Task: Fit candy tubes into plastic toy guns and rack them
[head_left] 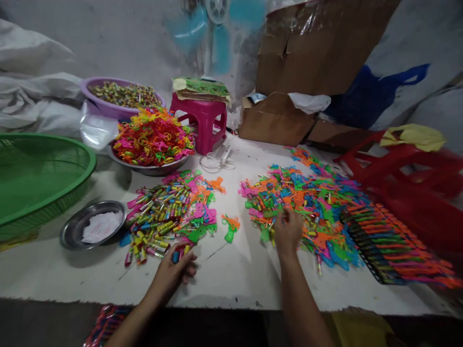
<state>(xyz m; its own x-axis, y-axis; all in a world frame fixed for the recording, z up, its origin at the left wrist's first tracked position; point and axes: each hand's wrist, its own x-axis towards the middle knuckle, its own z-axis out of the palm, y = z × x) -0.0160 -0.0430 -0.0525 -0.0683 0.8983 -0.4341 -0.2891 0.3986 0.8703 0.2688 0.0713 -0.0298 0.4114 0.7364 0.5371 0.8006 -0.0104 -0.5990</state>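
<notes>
White tabletop (235, 284) bears tubes (159, 226) angled variously beside the left hand (178, 266).

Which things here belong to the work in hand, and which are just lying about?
Likely in use:
small yellow-and-red tubes, by the left hand
multicoloured pistol-shaped plastic pieces, at the right hand

Seemingly just lying about:
magenta plastic stool
blue plastic bag
</notes>
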